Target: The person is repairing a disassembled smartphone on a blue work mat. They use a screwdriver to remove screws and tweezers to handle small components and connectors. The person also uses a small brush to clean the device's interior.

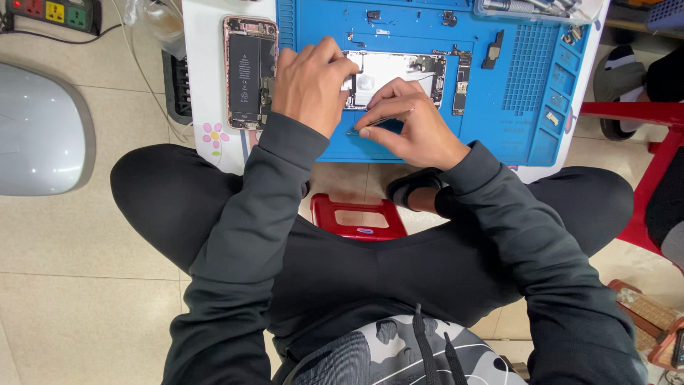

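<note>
Where the blue repair mat (499, 135) covers the white table (203, 85), an opened phone frame (395, 75) is seen lying flat near the mat's middle, its silvery inside turned up and a dark circuit board (462, 82) set along its right end. The frame's left end is covered by the left hand (310, 85), whose fingers are curled down and pressed onto that edge; whether anything is pinched beneath them cannot be told. A thin pair of tweezers (370, 126) is pinched between thumb and forefinger of the right hand (413, 128), just below the frame's lower edge, with the tips pointing left over the mat. A second phone (249, 71), open-backed with its black battery exposed, is laid upright on the table just left of the mat, beside the left wrist. Small loose parts (491, 50) are scattered over the mat's upper part, and a clear parts box (534, 8) is placed at its top right corner. Dark sleeves and crossed legs are seen below, above a red stool (356, 217). A power strip (53, 13) is lying on the tiled floor at top left.
</note>
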